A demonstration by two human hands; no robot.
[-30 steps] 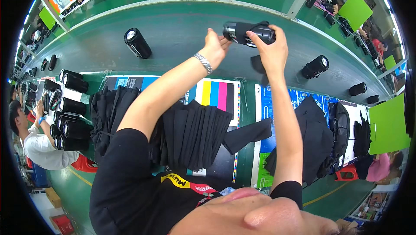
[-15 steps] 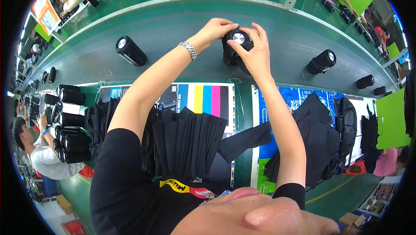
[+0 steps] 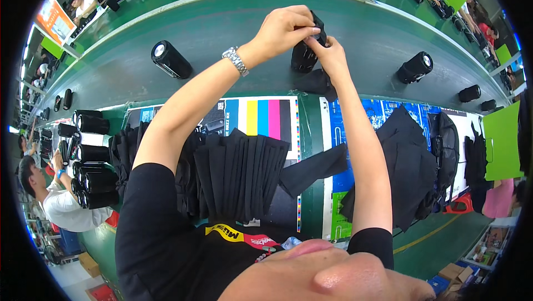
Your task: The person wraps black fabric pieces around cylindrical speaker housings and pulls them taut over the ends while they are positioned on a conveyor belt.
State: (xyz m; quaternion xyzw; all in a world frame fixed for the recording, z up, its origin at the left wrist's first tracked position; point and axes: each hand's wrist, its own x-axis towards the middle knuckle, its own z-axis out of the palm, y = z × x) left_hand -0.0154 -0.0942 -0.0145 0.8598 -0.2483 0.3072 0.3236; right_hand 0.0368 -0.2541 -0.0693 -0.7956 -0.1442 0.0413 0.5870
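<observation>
A black cylindrical speaker (image 3: 302, 58) stands on the grey-green conveyor belt between my hands, its top covered by a piece of black cloth (image 3: 318, 22). My left hand (image 3: 286, 30), with a metal watch band on its wrist, pinches this cloth at the top. The fingers of my right hand (image 3: 330, 56) are closed at the cloth's edge, close to my left fingertips. More black cloth (image 3: 315, 83) lies below my right wrist, beside the speaker's base; I cannot tell whether it is the same piece. My hands partly hide the speaker's upper end.
Other speakers stand on the belt, one to the left (image 3: 171, 59) and one to the right (image 3: 415, 68). Nearer me are a fanned stack of black cloth (image 3: 239, 176) and a black cloth pile (image 3: 405, 168). A co-worker (image 3: 69, 201) sits at the left beside grouped speakers (image 3: 93, 154).
My hands have drawn together at the speaker's top, where black cloth now hides the round silver end. My left hand has risen and turned over. The view has shifted slightly.
</observation>
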